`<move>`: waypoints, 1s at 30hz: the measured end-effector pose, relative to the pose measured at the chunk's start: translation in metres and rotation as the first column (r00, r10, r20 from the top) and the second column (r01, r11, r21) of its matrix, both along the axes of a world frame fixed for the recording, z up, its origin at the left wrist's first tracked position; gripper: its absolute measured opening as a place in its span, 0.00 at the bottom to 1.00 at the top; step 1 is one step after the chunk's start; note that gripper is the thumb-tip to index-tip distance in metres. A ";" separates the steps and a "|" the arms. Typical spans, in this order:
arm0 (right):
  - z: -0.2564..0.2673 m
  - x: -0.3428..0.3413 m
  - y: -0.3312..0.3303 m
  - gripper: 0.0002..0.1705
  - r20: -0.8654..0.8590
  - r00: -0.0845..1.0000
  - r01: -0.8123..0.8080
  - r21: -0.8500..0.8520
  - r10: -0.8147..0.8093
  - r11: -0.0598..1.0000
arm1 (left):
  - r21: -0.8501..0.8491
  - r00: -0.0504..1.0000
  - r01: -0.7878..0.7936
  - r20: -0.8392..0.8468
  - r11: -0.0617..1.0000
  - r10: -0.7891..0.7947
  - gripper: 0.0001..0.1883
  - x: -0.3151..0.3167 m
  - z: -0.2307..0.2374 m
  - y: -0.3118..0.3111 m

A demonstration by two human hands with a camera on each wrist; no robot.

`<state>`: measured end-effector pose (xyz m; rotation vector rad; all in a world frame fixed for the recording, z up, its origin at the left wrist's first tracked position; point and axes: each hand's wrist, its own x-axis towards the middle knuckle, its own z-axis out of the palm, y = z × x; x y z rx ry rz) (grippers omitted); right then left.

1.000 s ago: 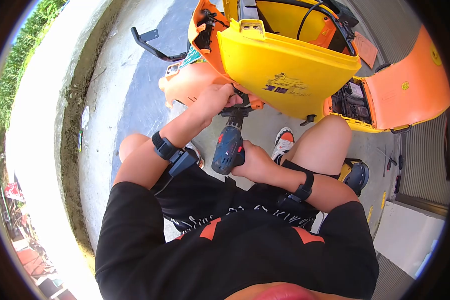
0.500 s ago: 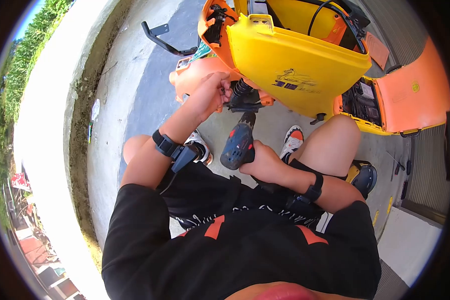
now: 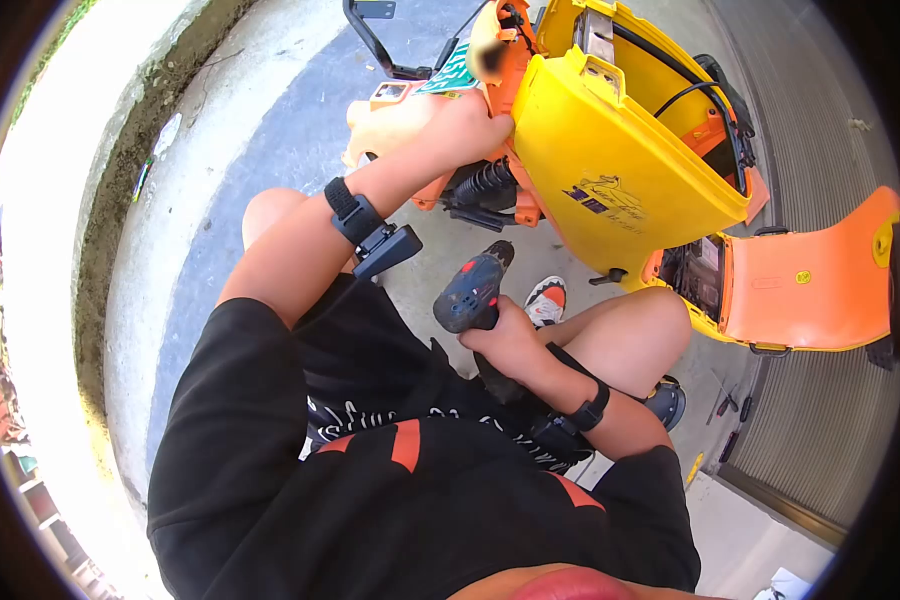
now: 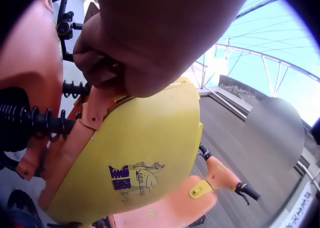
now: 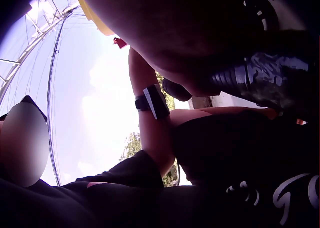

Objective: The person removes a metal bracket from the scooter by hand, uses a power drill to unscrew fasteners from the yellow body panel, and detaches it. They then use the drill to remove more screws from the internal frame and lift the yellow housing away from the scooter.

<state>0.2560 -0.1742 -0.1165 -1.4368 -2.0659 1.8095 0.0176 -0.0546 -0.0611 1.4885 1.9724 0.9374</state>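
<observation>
In the head view my left hand (image 3: 468, 128) is at the edge where the orange trim meets the yellow body panel (image 3: 620, 150). Seen from the left wrist, the hand (image 4: 107, 63) has its fingers curled round the top of the orange trim (image 4: 95, 108), above the yellow panel (image 4: 145, 138). A black coil spring (image 3: 485, 186) sits just below that hand. My right hand (image 3: 508, 345) grips the handle of a dark blue power drill (image 3: 470, 290) over the lap, its chuck pointing up towards the vehicle and touching nothing. The right wrist view is dark and hides the fingers.
An orange scooter-like front section (image 3: 810, 290) with an open compartment stands at the right. Hand tools (image 3: 727, 405) lie on the floor near the ribbed shutter (image 3: 820, 400). A black bar (image 3: 375, 45) sticks out at the top; a concrete kerb (image 3: 95, 290) runs along the left.
My left hand has moved up from beside the spring to the orange trim and curled round it. The drill has drawn back from the vehicle, still in my right hand. The head view has shifted.
</observation>
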 end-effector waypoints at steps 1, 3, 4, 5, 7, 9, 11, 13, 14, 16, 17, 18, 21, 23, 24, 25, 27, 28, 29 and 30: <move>0.002 -0.001 0.001 0.33 0.008 1.000 0.025 -0.044 -0.025 0.999 | 0.001 1.000 -0.001 0.005 1.000 0.001 0.25 -0.001 -0.003 0.004; -0.004 -0.002 0.002 0.32 -0.007 0.999 0.045 -0.073 -0.046 0.996 | 0.016 0.998 -0.017 0.064 1.000 0.016 0.24 -0.001 -0.009 0.008; -0.007 -0.002 0.002 0.31 -0.026 0.997 0.066 -0.103 -0.069 0.993 | 0.016 0.998 -0.019 0.067 1.000 0.018 0.24 -0.001 -0.006 0.006; -0.008 -0.003 0.003 0.31 -0.022 0.998 0.064 -0.101 -0.066 0.993 | 0.015 0.998 0.001 0.067 1.000 -0.002 0.24 0.000 -0.002 0.004; -0.008 -0.005 0.003 0.30 -0.038 0.996 0.076 -0.124 -0.081 0.989 | 0.015 0.997 0.016 0.073 1.000 -0.017 0.23 -0.002 0.008 0.000; -0.006 -0.008 0.003 0.29 -0.036 0.996 0.070 -0.125 -0.075 0.990 | -0.075 0.995 0.081 0.064 0.994 -0.077 0.23 -0.005 0.016 -0.002; -0.007 -0.012 0.002 0.29 -0.033 0.997 0.064 -0.126 -0.069 0.990 | -0.132 0.996 0.076 0.057 0.988 -0.069 0.21 -0.009 0.010 0.002; -0.011 -0.017 0.001 0.28 -0.047 0.994 0.084 -0.191 -0.094 0.978 | -0.187 0.996 0.078 0.052 0.979 -0.069 0.22 -0.012 0.009 0.006; -0.010 -0.020 0.002 0.28 -0.043 0.994 0.088 -0.186 -0.097 0.979 | -0.140 1.000 0.020 0.005 0.990 -0.020 0.20 -0.017 0.010 0.005; -0.004 -0.027 0.001 0.22 -0.035 0.997 0.065 -0.207 -0.074 0.976 | -0.118 0.996 0.014 0.084 0.993 -0.005 0.16 -0.046 0.017 0.010; -0.006 -0.028 -0.001 0.22 -0.040 0.995 0.079 -0.213 -0.090 0.974 | -0.142 0.978 0.062 0.208 0.988 -0.032 0.14 -0.070 0.019 0.016; -0.010 -0.030 -0.001 0.23 -0.037 0.997 0.060 -0.196 -0.068 0.979 | -0.155 0.965 0.124 0.251 0.980 -0.082 0.12 -0.084 0.016 0.015; -0.017 -0.036 0.004 0.23 -0.046 0.999 0.004 -0.131 -0.010 0.991 | -0.170 0.932 0.146 0.355 0.975 -0.077 0.11 -0.085 0.010 0.011; -0.015 -0.039 0.006 0.24 -0.050 0.998 -0.044 -0.107 0.039 0.993 | -0.170 0.917 0.103 0.398 0.980 -0.027 0.10 -0.075 0.003 0.003; -0.009 -0.041 0.008 0.23 -0.035 0.999 -0.017 -0.161 0.011 0.987 | -0.190 0.914 0.098 0.405 0.977 -0.013 0.10 -0.075 0.002 0.001; -0.006 -0.042 0.009 0.23 -0.017 1.000 0.007 -0.213 -0.011 0.977 | -0.200 0.914 0.076 0.405 0.977 0.012 0.10 -0.075 -0.001 0.000; -0.009 -0.043 0.009 0.22 -0.042 0.999 -0.014 -0.237 0.004 0.971 | -0.262 0.935 0.094 0.354 0.960 0.005 0.11 -0.081 -0.011 0.002; -0.005 -0.043 0.008 0.20 -0.065 0.997 0.029 -0.287 -0.050 0.958 | -0.264 0.934 0.069 0.357 0.962 0.031 0.11 -0.084 -0.017 0.004; 0.000 -0.044 0.008 0.18 -0.082 0.991 0.075 -0.336 -0.109 0.939 | -0.313 0.941 0.111 0.339 0.943 0.002 0.11 -0.087 -0.022 0.007; 0.002 -0.044 0.009 0.15 -0.070 0.993 0.063 -0.361 -0.094 0.931 | -0.360 0.945 0.156 0.324 0.920 -0.033 0.12 -0.090 -0.028 0.010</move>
